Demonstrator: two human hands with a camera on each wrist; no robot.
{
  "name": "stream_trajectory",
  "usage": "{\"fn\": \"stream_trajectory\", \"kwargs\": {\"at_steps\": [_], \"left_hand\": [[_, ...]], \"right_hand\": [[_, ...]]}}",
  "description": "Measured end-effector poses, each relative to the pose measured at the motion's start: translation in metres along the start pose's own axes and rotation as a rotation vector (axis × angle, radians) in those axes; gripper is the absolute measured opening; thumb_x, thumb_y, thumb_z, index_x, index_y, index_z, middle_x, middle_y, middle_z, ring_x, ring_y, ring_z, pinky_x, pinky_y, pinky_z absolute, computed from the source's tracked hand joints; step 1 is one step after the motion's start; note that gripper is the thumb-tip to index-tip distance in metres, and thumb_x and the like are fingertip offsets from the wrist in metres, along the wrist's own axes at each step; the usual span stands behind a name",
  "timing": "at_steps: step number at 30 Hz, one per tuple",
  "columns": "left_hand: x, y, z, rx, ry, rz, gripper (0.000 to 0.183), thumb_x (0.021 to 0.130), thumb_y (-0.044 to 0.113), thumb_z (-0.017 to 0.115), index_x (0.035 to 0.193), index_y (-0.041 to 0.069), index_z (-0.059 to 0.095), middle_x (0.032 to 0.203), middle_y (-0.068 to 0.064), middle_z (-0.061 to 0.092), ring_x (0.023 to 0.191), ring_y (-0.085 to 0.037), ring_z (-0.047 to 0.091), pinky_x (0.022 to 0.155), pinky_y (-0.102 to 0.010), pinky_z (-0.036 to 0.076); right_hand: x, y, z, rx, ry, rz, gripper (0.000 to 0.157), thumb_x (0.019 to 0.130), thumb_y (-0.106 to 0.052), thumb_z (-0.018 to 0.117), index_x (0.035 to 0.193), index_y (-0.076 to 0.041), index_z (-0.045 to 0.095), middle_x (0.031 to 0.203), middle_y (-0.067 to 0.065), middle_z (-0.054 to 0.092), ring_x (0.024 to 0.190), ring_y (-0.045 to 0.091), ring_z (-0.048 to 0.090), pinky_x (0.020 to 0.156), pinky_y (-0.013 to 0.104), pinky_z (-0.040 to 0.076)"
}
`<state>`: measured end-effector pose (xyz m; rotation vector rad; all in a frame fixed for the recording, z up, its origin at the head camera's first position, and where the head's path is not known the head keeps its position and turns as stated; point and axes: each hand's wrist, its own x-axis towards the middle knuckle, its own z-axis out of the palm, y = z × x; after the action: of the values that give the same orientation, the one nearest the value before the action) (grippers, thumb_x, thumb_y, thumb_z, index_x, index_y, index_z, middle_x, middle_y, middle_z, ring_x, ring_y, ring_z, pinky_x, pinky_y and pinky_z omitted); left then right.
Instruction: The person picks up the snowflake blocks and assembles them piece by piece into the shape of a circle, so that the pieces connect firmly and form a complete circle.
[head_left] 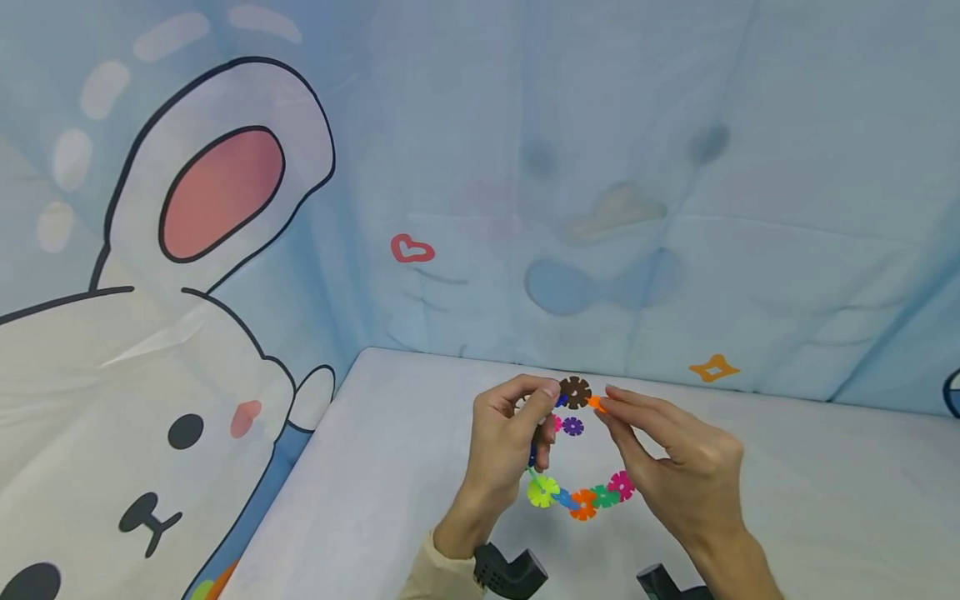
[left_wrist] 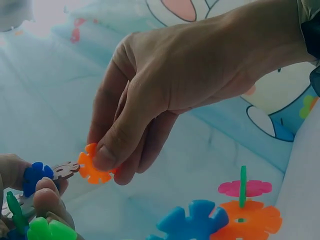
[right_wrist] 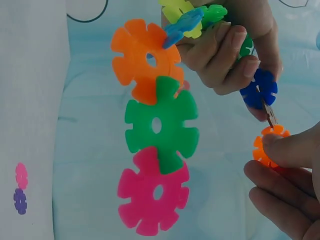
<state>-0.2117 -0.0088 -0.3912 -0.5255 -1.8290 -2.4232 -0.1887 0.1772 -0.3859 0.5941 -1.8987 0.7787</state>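
Note:
A chain of notched plastic flower discs hangs from my left hand (head_left: pixel 510 433). That hand grips the chain by a dark blue disc (right_wrist: pixel 259 89), with a brown disc (head_left: pixel 575 392) jutting out past it. My right hand (head_left: pixel 686 471) pinches a small orange disc (left_wrist: pixel 92 165) between thumb and fingers, its edge right at the brown disc's rim. Lower down, the chain runs through a yellow-green disc (head_left: pixel 543 492), a light blue disc (left_wrist: pixel 192 222), a larger orange disc (right_wrist: pixel 145 60) and a green disc (right_wrist: pixel 162 125) to a pink disc (right_wrist: pixel 152 192). My left fingers hide part of the chain.
A small pink disc (right_wrist: pixel 21 176) and a purple disc (head_left: pixel 573 427) lie joined on the white table (head_left: pixel 420 467), beyond the hanging chain. A blue printed curtain (head_left: pixel 465 167) with a cartoon figure stands behind and to the left.

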Motion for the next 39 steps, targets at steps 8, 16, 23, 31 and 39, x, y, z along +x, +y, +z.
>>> {"fn": "stream_trajectory", "kwargs": {"at_steps": [8, 16, 23, 31, 39], "left_hand": [[-0.003, 0.002, 0.004, 0.025, -0.026, 0.079, 0.023, 0.104, 0.013, 0.064, 0.105, -0.008, 0.073, 0.060, -0.027, 0.050, 0.039, -0.006, 0.048, 0.040, -0.017, 0.044], [-0.003, 0.002, 0.003, 0.050, -0.091, 0.211, 0.020, 0.104, 0.009, 0.065, 0.105, -0.009, 0.072, 0.062, -0.027, 0.053, 0.037, -0.014, 0.046, 0.035, -0.023, 0.046], [-0.003, 0.004, 0.000, -0.020, -0.155, 0.219, 0.021, 0.103, 0.004, 0.064, 0.102, -0.017, 0.068, 0.061, -0.031, 0.049, 0.037, -0.013, 0.046, 0.034, -0.022, 0.043], [-0.001, 0.004, -0.006, -0.032, -0.203, 0.210, 0.022, 0.103, 0.004, 0.063, 0.099, -0.018, 0.066, 0.060, -0.030, 0.046, 0.040, -0.005, 0.046, 0.035, -0.021, 0.042], [0.000, 0.004, -0.011, -0.014, -0.225, 0.126, 0.022, 0.103, 0.005, 0.066, 0.100, -0.017, 0.068, 0.064, -0.025, 0.049, 0.040, -0.004, 0.046, 0.035, -0.019, 0.041]], "right_hand": [[-0.002, -0.002, 0.002, -0.034, 0.075, -0.062, 0.037, 0.104, -0.031, 0.067, 0.095, 0.001, 0.083, 0.089, 0.013, 0.082, 0.074, 0.031, 0.079, 0.089, 0.007, 0.052], [0.001, -0.009, 0.002, -0.062, 0.215, -0.140, 0.046, 0.104, -0.036, 0.069, 0.080, 0.000, 0.082, 0.075, 0.012, 0.078, 0.063, 0.032, 0.075, 0.076, 0.012, 0.057], [0.003, -0.015, -0.001, -0.059, 0.212, -0.149, 0.049, 0.105, -0.038, 0.068, 0.078, 0.001, 0.081, 0.073, 0.012, 0.078, 0.063, 0.032, 0.076, 0.083, 0.010, 0.055], [0.005, -0.018, 0.001, -0.004, 0.210, -0.185, 0.048, 0.105, -0.034, 0.068, 0.074, 0.001, 0.079, 0.070, 0.010, 0.076, 0.059, 0.030, 0.074, 0.089, 0.011, 0.056], [0.000, -0.014, 0.001, -0.028, 0.123, -0.189, 0.047, 0.107, -0.034, 0.063, 0.079, 0.000, 0.079, 0.072, 0.009, 0.077, 0.061, 0.027, 0.075, 0.081, 0.016, 0.059]]}}
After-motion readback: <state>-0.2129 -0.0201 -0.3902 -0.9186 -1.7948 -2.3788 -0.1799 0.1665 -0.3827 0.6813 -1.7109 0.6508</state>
